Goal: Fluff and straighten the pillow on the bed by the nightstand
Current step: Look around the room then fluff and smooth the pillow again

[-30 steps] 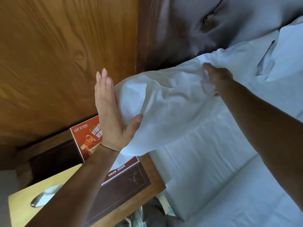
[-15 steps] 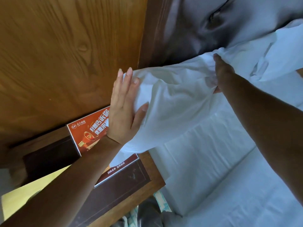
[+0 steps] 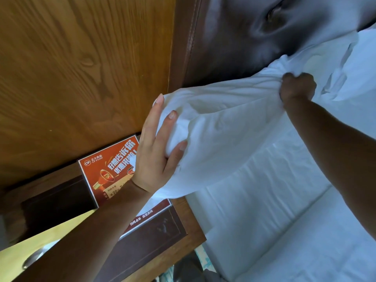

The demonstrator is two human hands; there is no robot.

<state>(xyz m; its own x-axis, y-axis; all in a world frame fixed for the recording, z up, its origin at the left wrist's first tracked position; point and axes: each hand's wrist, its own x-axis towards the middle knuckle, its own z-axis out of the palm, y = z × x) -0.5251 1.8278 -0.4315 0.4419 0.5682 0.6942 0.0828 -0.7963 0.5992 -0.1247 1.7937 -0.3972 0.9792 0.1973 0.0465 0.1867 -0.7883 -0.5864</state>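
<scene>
Bed [image 3: 284, 231] on my right, white sheet on top, a bit wrinkly. Pillow [image 3: 223, 135] lies on bed up by dark headboard [image 3: 234, 37], its end hanging out over nightstand [image 3: 154, 237]. Second pillow [image 3: 358, 64] on bed too, far right, touching first one. Nightstand just beside bed, dark brown wood. Red card [image 3: 109, 169] lies on nightstand, white words on it, partly under pillow end and my arm.

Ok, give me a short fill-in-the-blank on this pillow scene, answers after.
1. Both hands grip the white ____.
2. The left hand holds the pillow end nearest the ____.
3. The right hand bunches fabric near the dark padded ____.
4. The card on the nightstand is mostly ____.

Answers: pillow; nightstand; headboard; orange
</scene>
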